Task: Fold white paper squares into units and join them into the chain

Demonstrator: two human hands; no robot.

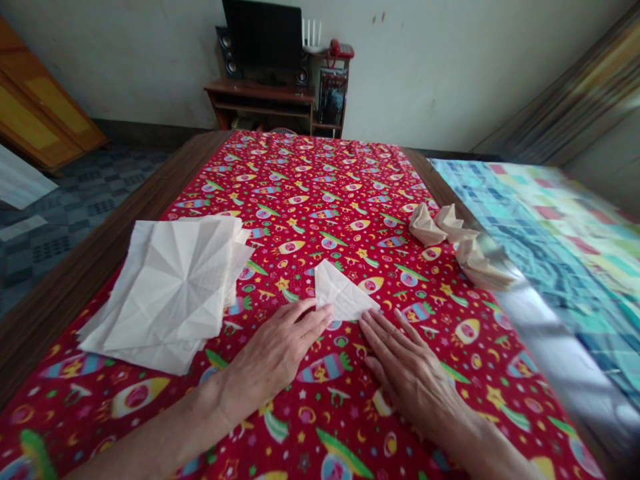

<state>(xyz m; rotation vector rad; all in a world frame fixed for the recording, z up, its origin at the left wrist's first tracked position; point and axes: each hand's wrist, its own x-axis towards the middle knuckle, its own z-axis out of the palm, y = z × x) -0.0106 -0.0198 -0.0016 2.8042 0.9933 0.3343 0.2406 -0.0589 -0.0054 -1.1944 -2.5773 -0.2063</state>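
A small sheet of white paper folded into a triangle (pixel 340 293) lies on the red cloth between my hands, its point facing away from me. My left hand (pixel 283 340) rests its outstretched fingertips on the triangle's lower left corner. Lying flat with fingers extended, my right hand (pixel 407 363) touches the lower right corner. Left of my hands is a loose stack of white paper sheets (pixel 183 280); its top sheet has creases fanning out from the middle. Several folded paper pieces (pixel 425 227) with pointed tips sit at the table's right side.
A red cloth printed with rockets (pixel 310 180) covers the wooden table, whose brown edge (pixel 150 193) shows on the left. A bed with a checked cover (pixel 540 220) stands to the right. At the far wall, a desk (pixel 260 90) holds a black monitor (pixel 264 40) and a red telephone (pixel 341 50).
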